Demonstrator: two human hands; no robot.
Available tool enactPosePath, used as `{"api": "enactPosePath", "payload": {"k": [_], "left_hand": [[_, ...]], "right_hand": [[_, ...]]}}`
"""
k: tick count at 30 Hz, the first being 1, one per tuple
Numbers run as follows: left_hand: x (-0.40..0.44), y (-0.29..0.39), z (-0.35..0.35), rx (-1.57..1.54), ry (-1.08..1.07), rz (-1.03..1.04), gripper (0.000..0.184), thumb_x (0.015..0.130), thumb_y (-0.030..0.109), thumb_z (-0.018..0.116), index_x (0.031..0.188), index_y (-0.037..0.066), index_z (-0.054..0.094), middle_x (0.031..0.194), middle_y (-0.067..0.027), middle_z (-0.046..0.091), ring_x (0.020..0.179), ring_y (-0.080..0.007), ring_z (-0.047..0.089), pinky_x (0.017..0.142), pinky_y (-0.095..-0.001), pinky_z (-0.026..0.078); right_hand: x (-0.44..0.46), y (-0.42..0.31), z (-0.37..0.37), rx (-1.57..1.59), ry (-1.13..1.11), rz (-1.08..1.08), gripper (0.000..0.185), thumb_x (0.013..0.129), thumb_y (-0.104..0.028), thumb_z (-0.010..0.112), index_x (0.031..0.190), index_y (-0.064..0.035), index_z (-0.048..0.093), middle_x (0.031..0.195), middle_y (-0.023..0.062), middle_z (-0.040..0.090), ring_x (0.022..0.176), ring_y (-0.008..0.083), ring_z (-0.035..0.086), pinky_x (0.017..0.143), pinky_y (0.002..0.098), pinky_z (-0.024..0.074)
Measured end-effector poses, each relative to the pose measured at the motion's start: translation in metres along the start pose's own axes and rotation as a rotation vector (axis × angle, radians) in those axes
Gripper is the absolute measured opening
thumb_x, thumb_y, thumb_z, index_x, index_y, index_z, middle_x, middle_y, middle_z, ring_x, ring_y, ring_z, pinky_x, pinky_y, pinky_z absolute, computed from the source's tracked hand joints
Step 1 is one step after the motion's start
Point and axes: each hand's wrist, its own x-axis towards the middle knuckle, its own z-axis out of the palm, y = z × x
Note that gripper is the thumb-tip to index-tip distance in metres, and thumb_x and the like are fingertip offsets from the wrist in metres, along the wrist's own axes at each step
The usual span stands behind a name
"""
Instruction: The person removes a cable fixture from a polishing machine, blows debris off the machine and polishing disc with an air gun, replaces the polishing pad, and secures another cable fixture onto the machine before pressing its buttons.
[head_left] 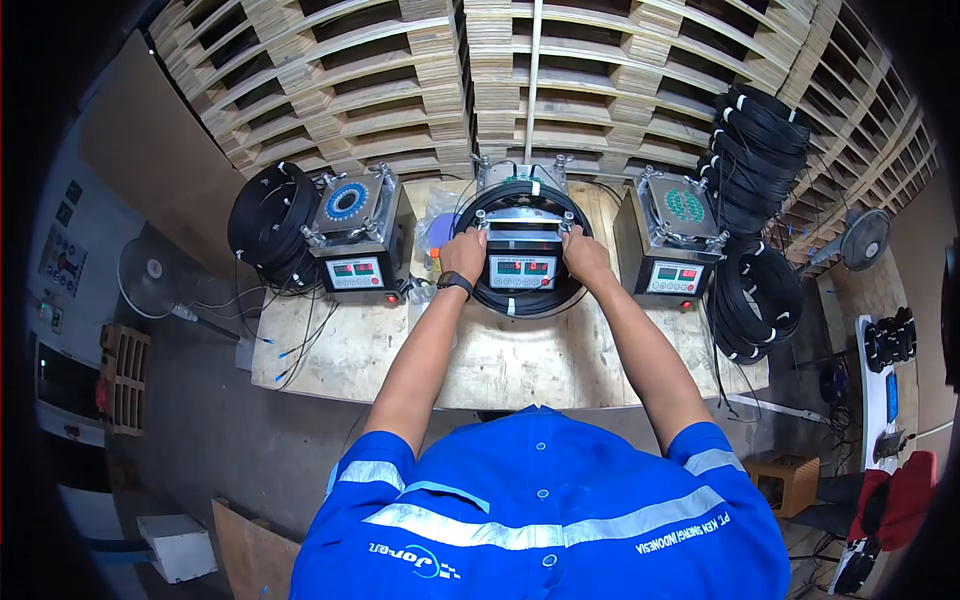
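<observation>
My left hand (464, 256) and my right hand (586, 255) are closed at the two front corners of the middle machine (522, 270), by its metal top bar and knobs. Their exact grip is too small to make out. A black cable coil (512, 302) with white ties lies around this machine, which has a red lit display. To the left stands a similar machine (355, 268) with a ring of blue pieces (347, 201) on top. The machine on the right (680, 271) carries green pieces (685, 206).
Black cable coils (272, 222) sit at the table's left, with more stacked (757, 165) at the right. Wooden pallets (400, 85) rise behind the wooden table (400, 365). Fans (150, 270) (862, 240) flank it. A person in red (897, 500) is at the far right.
</observation>
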Motion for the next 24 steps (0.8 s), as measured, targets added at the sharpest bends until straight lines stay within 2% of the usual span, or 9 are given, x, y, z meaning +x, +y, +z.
{"api": "enactPosePath", "payload": {"k": [5,7,10,15,17,20,21,23,24], "left_hand": [[0.001,-0.005,0.005,0.001,0.057,0.046,0.039,0.099,0.037,0.046,0.092,0.004,0.065,0.087,-0.0217,0.069,0.080,-0.0417,0.067,0.070,-0.0522,0.052],[0.000,-0.005,0.005,0.001,0.078,0.059,0.038,0.099,0.037,0.048,0.092,0.004,0.065,0.087,-0.0209,0.069,0.079,-0.0412,0.067,0.070,-0.0516,0.052],[-0.002,-0.005,0.005,0.003,0.100,0.072,0.034,0.097,0.036,0.052,0.091,0.005,0.064,0.087,-0.0195,0.068,0.079,-0.0398,0.066,0.069,-0.0502,0.052],[-0.010,-0.003,0.000,0.005,0.166,0.117,0.028,0.095,0.032,0.057,0.091,0.005,0.063,0.091,-0.0187,0.066,0.084,-0.0391,0.065,0.070,-0.0499,0.052],[-0.014,0.001,-0.006,-0.101,0.161,0.060,0.028,0.094,0.031,0.059,0.090,0.004,0.061,0.093,-0.0192,0.064,0.087,-0.0401,0.064,0.071,-0.0508,0.051],[-0.013,0.000,0.007,-0.192,0.132,-0.063,0.035,0.095,0.037,0.057,0.096,0.002,0.059,0.087,-0.0224,0.065,0.084,-0.0447,0.062,0.070,-0.0520,0.050],[-0.009,0.000,0.010,-0.221,0.018,-0.164,0.043,0.098,0.044,0.051,0.099,0.002,0.059,0.083,-0.0197,0.067,0.075,-0.0387,0.066,0.065,-0.0467,0.052],[0.000,-0.007,0.012,-1.023,-0.323,-0.558,0.050,0.100,0.049,0.045,0.099,0.002,0.059,0.083,-0.0135,0.069,0.068,-0.0259,0.066,0.062,-0.0369,0.054],[0.001,-0.006,0.009,-1.221,-0.401,-0.633,0.049,0.102,0.049,0.042,0.100,0.003,0.059,0.079,-0.0065,0.066,0.065,-0.0155,0.063,0.060,-0.0282,0.053]], "right_hand": [[-0.001,-0.002,-0.001,0.004,0.000,0.010,0.039,0.103,-0.034,0.035,0.105,0.0015,0.051,0.085,0.0287,0.068,0.082,0.0463,0.066,0.077,0.0558,0.0505],[0.000,-0.001,-0.001,-0.007,-0.028,0.034,0.039,0.104,-0.034,0.036,0.109,0.0001,0.054,0.092,0.0269,0.069,0.088,0.0438,0.068,0.080,0.0544,0.0514],[0.000,0.003,0.002,0.040,0.009,0.001,0.042,0.104,-0.037,0.034,0.105,0.0011,0.051,0.085,0.0296,0.067,0.083,0.0476,0.065,0.077,0.0560,0.0499],[0.001,0.007,0.000,0.061,0.000,-0.019,0.044,0.104,-0.040,0.033,0.104,0.0004,0.051,0.085,0.0298,0.066,0.083,0.0482,0.065,0.077,0.0567,0.0493],[0.004,0.006,0.001,0.073,0.000,-0.015,0.044,0.104,-0.040,0.032,0.104,-0.0001,0.051,0.085,0.0299,0.066,0.083,0.0483,0.064,0.076,0.0569,0.0491],[-0.001,0.006,0.000,0.110,0.005,-0.008,0.043,0.104,-0.040,0.033,0.106,-0.0005,0.051,0.084,0.0305,0.066,0.082,0.0489,0.064,0.075,0.0569,0.0487],[0.000,0.008,0.002,0.116,0.006,0.007,0.043,0.104,-0.040,0.033,0.106,-0.0005,0.051,0.084,0.0305,0.066,0.082,0.0489,0.064,0.075,0.0569,0.0487],[0.003,0.011,0.003,0.099,0.000,-0.014,0.044,0.104,-0.040,0.034,0.105,-0.0001,0.051,0.085,0.0302,0.066,0.083,0.0487,0.064,0.076,0.0564,0.0486],[0.002,0.012,0.002,0.104,-0.001,-0.022,0.045,0.104,-0.040,0.034,0.104,0.0003,0.052,0.086,0.0300,0.066,0.084,0.0484,0.063,0.077,0.0559,0.0485]]}}
